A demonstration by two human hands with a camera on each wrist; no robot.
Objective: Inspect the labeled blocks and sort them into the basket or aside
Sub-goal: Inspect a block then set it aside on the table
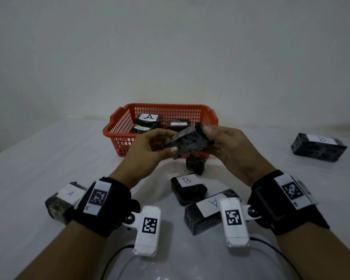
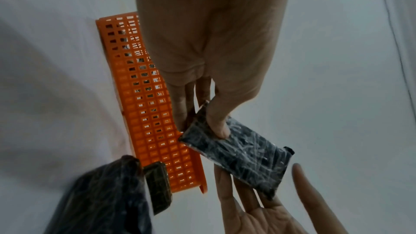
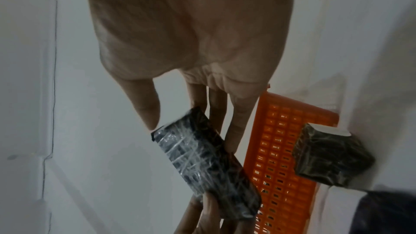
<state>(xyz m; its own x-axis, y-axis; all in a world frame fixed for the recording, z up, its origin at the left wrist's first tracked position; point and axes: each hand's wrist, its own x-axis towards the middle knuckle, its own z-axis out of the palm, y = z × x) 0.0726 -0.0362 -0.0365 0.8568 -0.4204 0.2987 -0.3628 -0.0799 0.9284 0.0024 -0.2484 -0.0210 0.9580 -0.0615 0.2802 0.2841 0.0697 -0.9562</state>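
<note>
A person holds a dark wrapped block point(image 1: 188, 140) in the air just in front of the orange basket point(image 1: 117, 126), tilted with no label in view, apparently turning it to find its letter. The left hand point(image 1: 150, 150) pinches 1 end between thumb and fingers point(image 2: 180, 113); the right hand point(image 1: 228, 146) clamps the other end. Blocks marked A lie in the basket, while a block marked B point(image 1: 317, 146) sits well apart on the table point(image 1: 38, 158).

Basket point(image 1: 117, 126) sat at the worktop point(image 1: 38, 158) rear holding A blocks point(image 1: 149, 120), held block point(image 1: 188, 140) before it, B block point(image 1: 318, 147) far right.
</note>
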